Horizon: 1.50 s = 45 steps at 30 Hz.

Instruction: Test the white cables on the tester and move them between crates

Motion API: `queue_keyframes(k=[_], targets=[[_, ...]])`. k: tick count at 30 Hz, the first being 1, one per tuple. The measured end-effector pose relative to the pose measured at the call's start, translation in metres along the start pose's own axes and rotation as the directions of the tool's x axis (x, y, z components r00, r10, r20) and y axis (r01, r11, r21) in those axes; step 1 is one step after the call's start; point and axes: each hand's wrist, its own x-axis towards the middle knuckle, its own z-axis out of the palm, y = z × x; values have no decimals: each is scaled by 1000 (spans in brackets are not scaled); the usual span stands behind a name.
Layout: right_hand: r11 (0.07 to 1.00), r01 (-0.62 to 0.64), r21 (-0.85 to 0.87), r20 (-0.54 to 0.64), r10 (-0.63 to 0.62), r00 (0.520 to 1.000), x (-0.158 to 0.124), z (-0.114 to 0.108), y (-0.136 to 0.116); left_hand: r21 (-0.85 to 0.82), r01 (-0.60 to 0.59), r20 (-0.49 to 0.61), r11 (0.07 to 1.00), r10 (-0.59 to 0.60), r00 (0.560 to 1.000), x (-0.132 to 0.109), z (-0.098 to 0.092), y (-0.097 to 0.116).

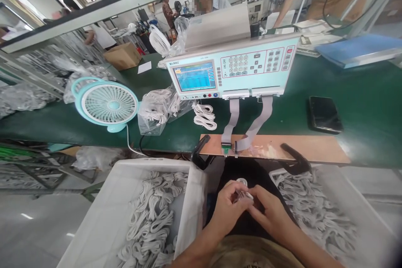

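Over my lap, my left hand (231, 203) is wrapped around a bundled white cable (241, 182), most of which my fingers hide. My right hand (266, 207) meets it from the other side, its fingers closed at the bundle's right end. Beyond my hands, a copper-coloured board (298, 146) lies along the bench edge. Two grey ribbon cables (233, 119) run from the tester (232, 67) down to small connectors (226, 145) on that board. A coiled white cable (204, 117) rests on the bench below the tester's screen.
Bins of bundled cables stand at left (113, 188) and right (354, 197). Black clamps (200, 153) grip the board's ends. On the green bench (370, 92) are a fan (108, 102), bagged cables (155, 111), a phone (325, 114) and a blue folder (361, 50). Several people are behind.
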Motion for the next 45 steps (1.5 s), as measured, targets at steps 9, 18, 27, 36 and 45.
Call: queue_keyframes(k=[9,18,27,36,45], targets=[[998,55,33,88,-58,994,13,2,-1,-298,168,-130,940,-215,968,5,-2,-14],[997,10,-71,-109,-18,994,47,0,9,-126,3,-251,992,-35,967,25,-5,-4],[834,-316,453,-134,414,900,80,23,22,-482,171,-101,859,-249,963,48,-21,-11],[717,-381,584,-119,540,833,88,20,7,-611,270,110,744,-258,960,50,-45,-5],[459,-360,812,-14,633,774,92,30,20,-67,-16,-105,998,9,994,67,-42,-16]])
